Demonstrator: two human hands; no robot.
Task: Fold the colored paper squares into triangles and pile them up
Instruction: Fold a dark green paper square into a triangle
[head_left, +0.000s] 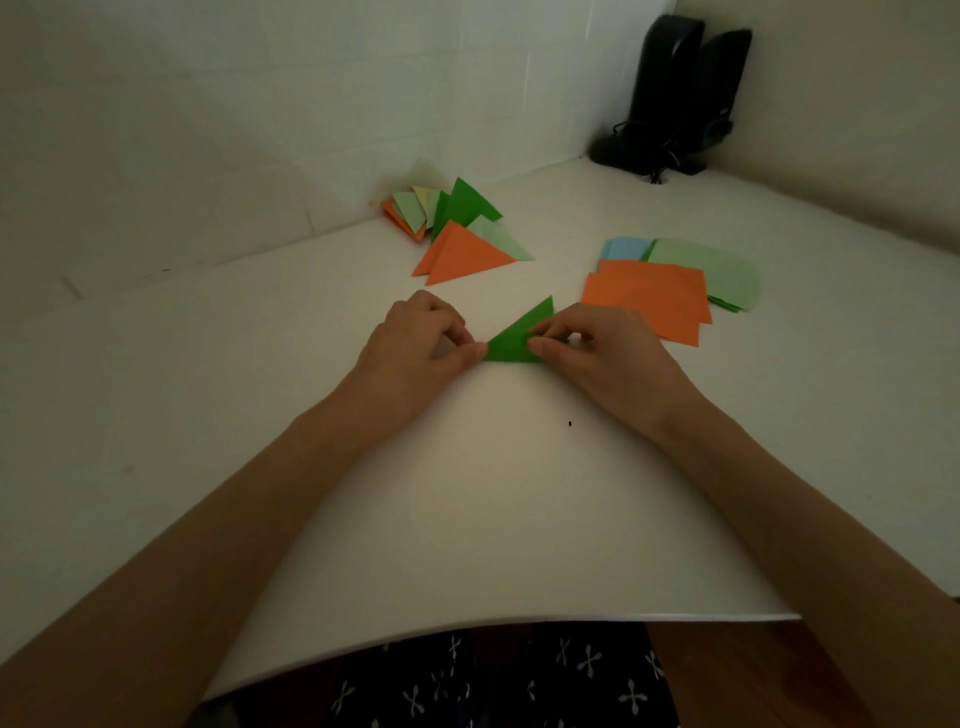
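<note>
Green triangle (511, 340) lies on the surface (493, 499): left grip (421, 345) pinches its tip, right grip (597, 356) pinches its lower edge

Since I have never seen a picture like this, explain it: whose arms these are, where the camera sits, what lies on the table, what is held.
No machine: a person wears a camera on the head, looking down at their own arms. The left hand and right hand each pinch a dark green triangle of folded paper at the white table. Beyond it sits a pile of finished triangles; to the right lie unfolded squares in orange, green and blue. Two black objects, perhaps speakers, stand in the far corner.
</note>
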